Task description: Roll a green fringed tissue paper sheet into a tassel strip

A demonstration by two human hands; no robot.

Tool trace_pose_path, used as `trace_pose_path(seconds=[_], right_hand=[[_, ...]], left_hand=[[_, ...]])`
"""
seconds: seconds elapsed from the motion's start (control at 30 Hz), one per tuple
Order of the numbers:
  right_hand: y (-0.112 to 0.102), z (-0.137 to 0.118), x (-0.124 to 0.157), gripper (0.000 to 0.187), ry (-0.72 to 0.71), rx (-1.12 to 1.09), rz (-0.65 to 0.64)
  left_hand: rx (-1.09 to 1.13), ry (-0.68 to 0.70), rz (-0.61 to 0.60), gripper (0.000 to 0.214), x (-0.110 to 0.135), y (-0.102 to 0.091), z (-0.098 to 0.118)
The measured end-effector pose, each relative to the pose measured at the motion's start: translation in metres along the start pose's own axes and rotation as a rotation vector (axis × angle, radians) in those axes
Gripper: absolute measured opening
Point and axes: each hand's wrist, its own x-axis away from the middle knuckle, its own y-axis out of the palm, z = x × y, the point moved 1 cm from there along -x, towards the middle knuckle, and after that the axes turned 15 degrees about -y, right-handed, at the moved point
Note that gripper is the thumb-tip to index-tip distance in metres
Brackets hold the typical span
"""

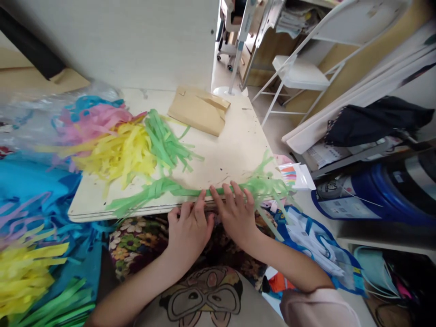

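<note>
One cream table spreads out beneath and beyond the grip, its near edge running just under the fingers and its right edge a little past the right hand. One white folding chair stands well off, ahead and to the right, and one blue drum lies nearer on that same side. Ahead and to the left of the grip, four colours of paper strips lie heaped together: a yellow heap, a pink heap, a blue heap and a green tuft. One green bundle lies right under the fingertips, its long axis left to right along the near edge; the left tail points left and slightly toward the person, while the right fringe fans out past the right edge. One brown packet sits straight ahead, with a stretch of board between it and the fingertips. Of the two hands, the right hand lays its fingers across the narrow middle of the bundle; the left hand, just beside it, is bent at the edge, one fingertip on the green paper. Whether either hand pinches the bundle, I cannot tell.
</note>
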Motion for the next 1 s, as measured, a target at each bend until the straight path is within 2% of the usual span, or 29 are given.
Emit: trace_pose_path(seconds=[0.13, 0.33, 0.53, 0.7, 0.87, 1.0], right_hand=[[0.003, 0.008, 0.007, 0.039, 0.035, -0.012, 0.020], [0.001, 0.025, 0.023, 0.047, 0.138, -0.027, -0.112], [-0.005, 0.029, 0.023, 0.049, 0.140, -0.159, -0.137], [-0.005, 0.023, 0.016, 0.040, 0.179, -0.160, -0.063], [-0.007, 0.015, 0.009, 0.044, 0.226, -0.079, 0.036], [-0.008, 0.012, 0.008, 0.022, 0.144, -0.051, 0.174]], left_hand=[[0.002, -0.002, 0.006, 0.038, -0.001, -0.001, 0.000], [0.010, -0.005, 0.002, 0.039, 0.002, 0.000, 0.003], [-0.062, 0.034, 0.031, 0.034, -0.001, -0.003, 0.000], [-0.055, 0.091, 0.084, 0.030, -0.007, 0.000, 0.001], [0.006, 0.089, 0.167, 0.019, -0.010, 0.006, 0.005], [0.035, 0.102, 0.186, 0.015, -0.009, 0.005, 0.003]])
